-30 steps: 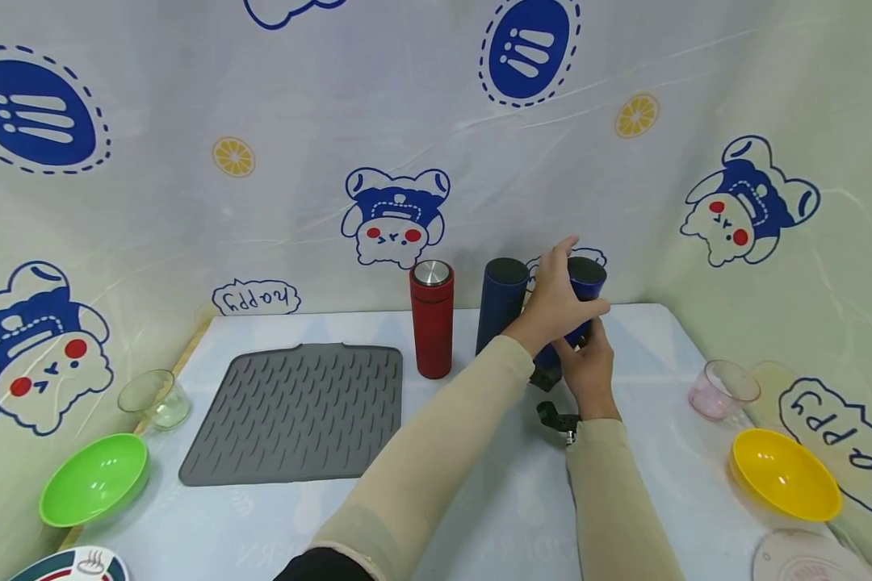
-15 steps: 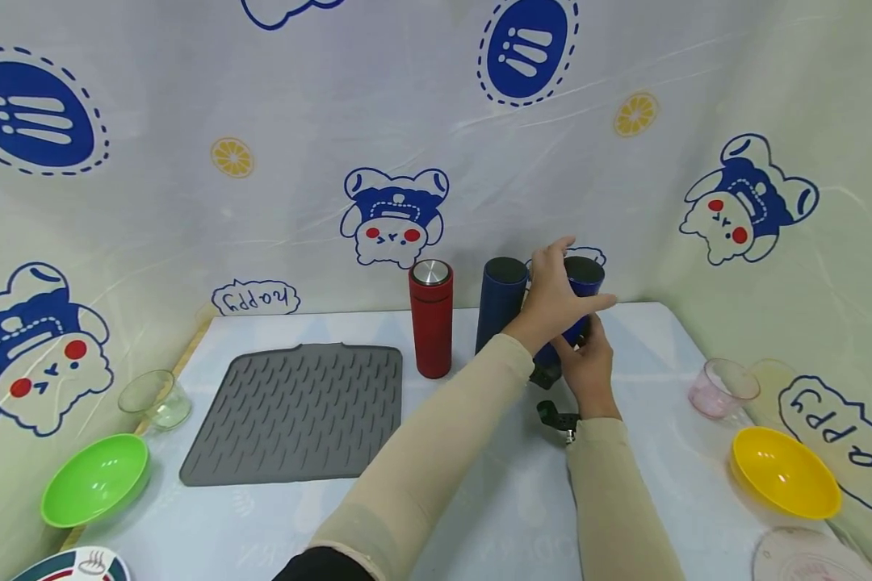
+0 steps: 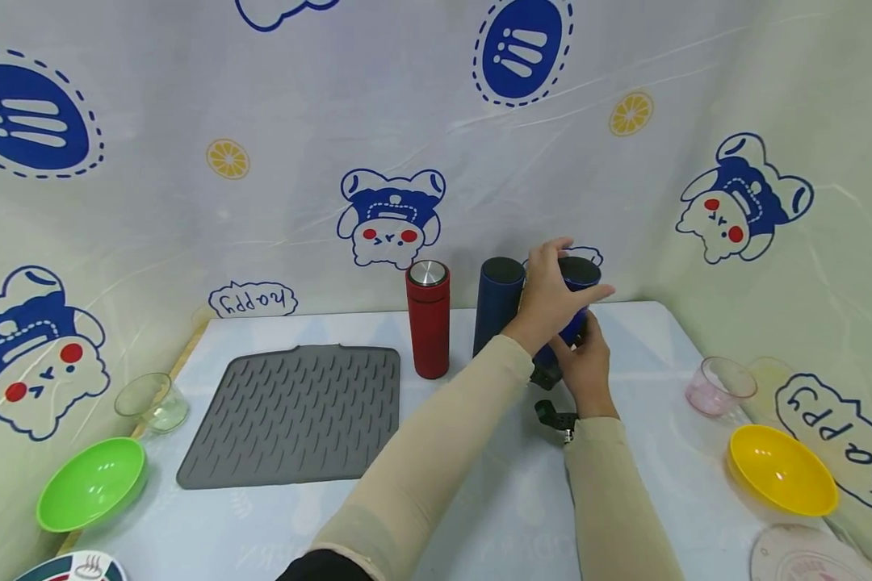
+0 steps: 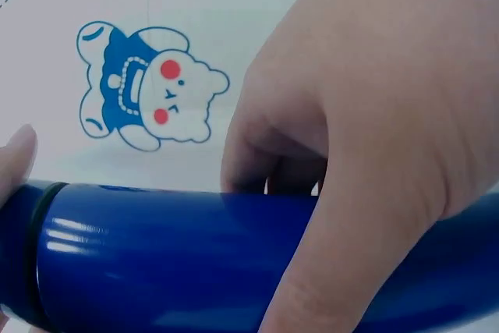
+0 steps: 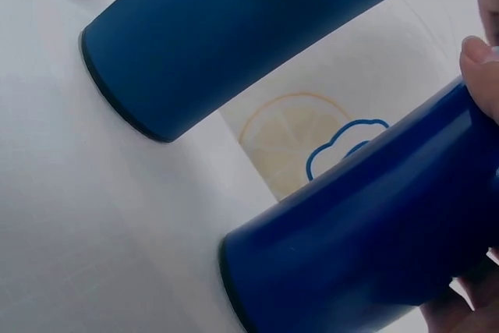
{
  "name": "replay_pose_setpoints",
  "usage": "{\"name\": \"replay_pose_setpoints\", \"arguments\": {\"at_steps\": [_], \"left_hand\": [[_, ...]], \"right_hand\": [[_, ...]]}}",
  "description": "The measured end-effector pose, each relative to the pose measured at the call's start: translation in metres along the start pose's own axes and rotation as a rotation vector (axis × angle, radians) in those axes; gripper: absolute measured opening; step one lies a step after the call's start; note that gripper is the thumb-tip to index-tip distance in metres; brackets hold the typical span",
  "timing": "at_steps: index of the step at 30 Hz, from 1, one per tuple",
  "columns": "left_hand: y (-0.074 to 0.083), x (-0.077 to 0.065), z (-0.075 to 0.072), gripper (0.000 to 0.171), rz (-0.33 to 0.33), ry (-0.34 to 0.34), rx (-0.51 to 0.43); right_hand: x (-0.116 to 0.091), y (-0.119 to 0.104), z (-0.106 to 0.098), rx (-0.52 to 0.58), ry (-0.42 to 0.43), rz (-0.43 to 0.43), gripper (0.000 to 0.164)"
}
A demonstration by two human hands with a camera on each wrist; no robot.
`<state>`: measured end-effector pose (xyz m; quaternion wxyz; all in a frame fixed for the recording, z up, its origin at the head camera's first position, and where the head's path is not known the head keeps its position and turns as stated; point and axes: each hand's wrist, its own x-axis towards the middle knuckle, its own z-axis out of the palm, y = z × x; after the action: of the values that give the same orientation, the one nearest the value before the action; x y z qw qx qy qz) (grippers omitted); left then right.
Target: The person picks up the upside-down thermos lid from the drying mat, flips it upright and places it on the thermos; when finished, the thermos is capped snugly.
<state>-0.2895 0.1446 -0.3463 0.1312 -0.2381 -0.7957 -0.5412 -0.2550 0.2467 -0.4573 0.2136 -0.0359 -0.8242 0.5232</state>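
A glossy blue thermos [image 3: 572, 329] with a dark top is between my two hands at the back right of the table. My left hand [image 3: 550, 303] holds the upper end around the lid [image 4: 14, 251], thumb across the front. Lower down, my right hand [image 3: 589, 367] grips the body, seen close in the left wrist view with its thumb over the glossy side. In the right wrist view the thermos base [image 5: 230, 278] shows; whether it touches the table I cannot tell. A matte blue thermos [image 3: 497, 303] stands just left, then a red thermos [image 3: 429, 327] with a silver top.
A grey ridged mat [image 3: 298, 415] lies left of the thermoses. At the left edge are a greenish glass [image 3: 163, 407], a green bowl [image 3: 94, 484] and a patterned plate [image 3: 80, 566]. On the right are a pink glass [image 3: 715, 395], a yellow bowl [image 3: 781, 472] and a pale round plate [image 3: 799, 557].
My left thumb has swung slightly up and outward at the lid. The glossy thermos's top has shifted a little left, while my right hand has barely moved.
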Motion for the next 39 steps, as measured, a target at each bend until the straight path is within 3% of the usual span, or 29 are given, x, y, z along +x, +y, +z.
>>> {"name": "replay_pose_setpoints", "arguments": {"at_steps": [2,5,8,13,17,20,27,32,34,39], "left_hand": [[-0.0009,0.0001,-0.0013,0.079,0.014,0.002,-0.025],[-0.0011,0.0007,-0.0035,0.073,0.031,-0.049,-0.049],[0.0008,0.0011,-0.0040,0.077,0.001,-0.080,-0.008],[0.0046,0.0006,-0.0015,0.088,-0.053,-0.024,0.121],[0.0046,0.0021,-0.0037,0.079,-0.021,-0.052,0.057],[0.0035,0.0029,-0.0054,0.082,-0.011,-0.091,0.023],[0.0019,0.0005,-0.0055,0.080,-0.021,-0.027,0.009],[0.0028,0.0013,-0.0036,0.079,0.027,-0.086,0.014],[0.0029,0.0009,-0.0016,0.084,0.010,-0.091,0.043],[0.0002,-0.0026,0.0027,0.094,-0.068,-0.014,0.072]], "right_hand": [[-0.0007,-0.0006,0.0004,0.010,-0.004,0.013,0.080],[-0.0017,-0.0013,0.0014,0.017,0.011,-0.006,0.079],[-0.0021,-0.0015,0.0021,0.009,0.022,-0.034,0.075],[-0.0028,0.0009,0.0020,0.032,0.007,-0.045,0.072],[-0.0022,0.0011,0.0020,0.046,0.013,-0.054,0.071],[-0.0013,0.0002,0.0022,0.031,0.019,-0.054,0.071],[-0.0016,-0.0010,0.0020,0.041,0.003,-0.032,0.074],[-0.0022,-0.0004,0.0008,0.022,0.021,-0.051,0.071],[-0.0019,-0.0006,0.0003,0.002,0.023,-0.054,0.071],[-0.0015,-0.0018,0.0002,0.000,0.002,-0.042,0.071]]}}
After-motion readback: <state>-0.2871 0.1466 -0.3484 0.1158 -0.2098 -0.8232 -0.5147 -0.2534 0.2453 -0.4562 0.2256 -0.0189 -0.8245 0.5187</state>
